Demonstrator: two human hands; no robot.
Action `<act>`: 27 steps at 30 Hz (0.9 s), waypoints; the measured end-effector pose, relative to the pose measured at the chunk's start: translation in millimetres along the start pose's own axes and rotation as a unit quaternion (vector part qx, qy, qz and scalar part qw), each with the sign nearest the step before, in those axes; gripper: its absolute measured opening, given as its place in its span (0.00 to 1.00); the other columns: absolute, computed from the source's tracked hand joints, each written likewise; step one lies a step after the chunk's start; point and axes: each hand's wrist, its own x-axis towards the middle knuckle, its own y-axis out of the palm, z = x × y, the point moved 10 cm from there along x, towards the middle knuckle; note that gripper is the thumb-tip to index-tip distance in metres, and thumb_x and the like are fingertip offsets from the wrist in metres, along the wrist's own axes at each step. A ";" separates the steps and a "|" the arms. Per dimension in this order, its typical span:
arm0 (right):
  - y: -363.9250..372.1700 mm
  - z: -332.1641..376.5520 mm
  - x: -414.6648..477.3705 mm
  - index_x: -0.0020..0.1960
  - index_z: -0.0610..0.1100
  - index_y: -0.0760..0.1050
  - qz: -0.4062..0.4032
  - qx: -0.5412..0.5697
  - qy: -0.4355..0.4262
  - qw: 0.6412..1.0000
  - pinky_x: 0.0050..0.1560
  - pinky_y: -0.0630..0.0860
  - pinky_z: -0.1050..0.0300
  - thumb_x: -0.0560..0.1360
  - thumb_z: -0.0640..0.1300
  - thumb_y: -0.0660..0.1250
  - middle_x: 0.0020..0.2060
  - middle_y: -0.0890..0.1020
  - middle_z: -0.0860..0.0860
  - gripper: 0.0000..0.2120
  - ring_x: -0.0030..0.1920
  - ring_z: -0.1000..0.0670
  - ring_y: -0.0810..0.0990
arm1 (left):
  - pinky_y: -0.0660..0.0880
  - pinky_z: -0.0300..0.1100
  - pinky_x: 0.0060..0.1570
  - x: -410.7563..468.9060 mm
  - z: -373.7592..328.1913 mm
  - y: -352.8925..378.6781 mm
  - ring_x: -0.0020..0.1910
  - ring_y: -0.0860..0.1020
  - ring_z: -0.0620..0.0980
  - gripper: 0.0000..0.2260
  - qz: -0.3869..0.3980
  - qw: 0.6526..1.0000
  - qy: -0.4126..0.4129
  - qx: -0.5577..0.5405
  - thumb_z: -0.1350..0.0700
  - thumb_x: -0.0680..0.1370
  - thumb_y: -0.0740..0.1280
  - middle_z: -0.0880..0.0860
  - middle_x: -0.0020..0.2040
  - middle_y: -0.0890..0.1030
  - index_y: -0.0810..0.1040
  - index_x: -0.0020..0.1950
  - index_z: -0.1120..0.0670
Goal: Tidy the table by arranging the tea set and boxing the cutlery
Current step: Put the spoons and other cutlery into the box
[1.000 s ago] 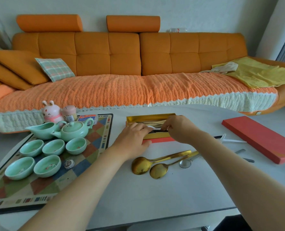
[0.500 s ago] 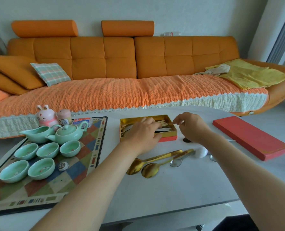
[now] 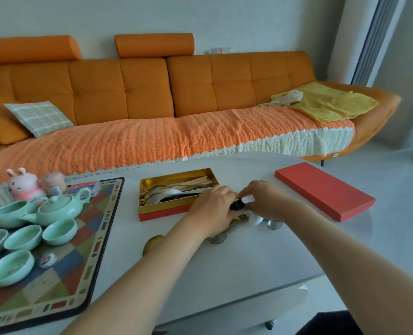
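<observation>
Tea set (image 3: 23, 236): located at the left end of the table (image 3: 225, 274), on a checked mat (image 3: 62, 286). It comprises a pale green pitcher (image 3: 4, 215), a teapot (image 3: 55, 209) just beside it, and the cups grouped in front of both. A small round token (image 3: 46, 259) lies on the mat near the front cups; its printed mark is too small to read. Behind the teapot stand a pink rabbit figure (image 3: 23, 184), a small jar (image 3: 53, 182) and a blue and red packet (image 3: 83, 187). The label on the jar and the print on the packet are not legible.

Cutlery box (image 3: 162, 209): centre of the table, open, gold inside and red outside, with gold, white and dark pieces lying in it.

Left hand (image 3: 212, 209): at the right front corner of the box, fingers curled, lying over gold handles on the table. Whether it grips anything cannot be told.

Right hand (image 3: 263, 201): touching the left hand; its fingertips pinch a small dark piece (image 3: 237, 204) between the two hands. A white spoon (image 3: 255, 220) lies just below.

Red lid (image 3: 324, 189): flat on the table, well apart to the right.

Change from half a second ago: the left hand was over the box and the right hand was apart from it at the box's right end. Both hands are now together, right of the box. The gold spoon (image 3: 153, 243) is now mostly hidden by the left forearm.
</observation>
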 end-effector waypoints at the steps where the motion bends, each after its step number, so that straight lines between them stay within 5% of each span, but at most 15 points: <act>1: 1.3 3.7 2.2 0.58 0.53 0.81 0.000 0.004 -0.011 1.000 0.50 0.72 0.58 0.76 0.43 0.65 0.52 0.79 0.53 0.13 0.55 0.49 0.75 | 0.69 0.42 0.56 -0.1 0.6 1.6 0.60 0.72 0.50 0.17 -0.005 1.000 -0.003 -0.003 0.46 0.81 0.63 0.49 0.60 0.77 0.75 0.67 0.52; 10: -27.9 35.1 2.7 0.63 0.56 0.72 -0.086 0.208 -0.085 0.971 0.51 0.77 0.60 0.68 0.43 0.77 0.48 0.78 0.59 0.27 0.49 0.57 0.78 | 0.77 0.45 0.49 -7.0 15.1 -24.3 0.54 0.78 0.49 0.14 -0.094 0.992 -0.031 -0.081 0.58 0.78 0.69 0.49 0.59 0.77 0.77 0.64 0.50; 17: -39.7 65.0 7.0 0.64 0.54 0.74 -0.112 0.281 -0.127 0.945 0.52 0.78 0.63 0.68 0.41 0.77 0.50 0.81 0.56 0.27 0.48 0.58 0.79 | 0.74 0.37 0.45 -25.7 50.4 -62.7 0.48 0.79 0.47 0.04 -0.157 0.983 -0.031 -0.094 0.59 0.77 0.71 0.48 0.51 0.79 0.83 0.50 0.55; 21: -36.1 74.4 19.3 0.64 0.52 0.76 -0.132 0.253 -0.106 0.953 0.58 0.76 0.60 0.74 0.38 0.71 0.53 0.82 0.56 0.21 0.54 0.56 0.80 | 0.71 0.30 0.42 -46.6 94.6 -87.6 0.45 0.77 0.43 0.03 -0.215 0.961 -0.110 -0.137 0.57 0.79 0.68 0.46 0.47 0.78 0.81 0.51 0.53; 27: -33.5 91.7 39.7 0.56 0.46 0.82 -0.162 0.222 -0.098 0.957 0.48 0.72 0.67 0.79 0.36 0.64 0.48 0.78 0.55 0.12 0.45 0.55 0.77 | 0.74 0.41 0.44 -81.6 159.9 -85.5 0.46 0.77 0.42 0.05 -0.205 0.935 -0.230 -0.175 0.50 0.81 0.63 0.43 0.46 0.79 0.77 0.51 0.48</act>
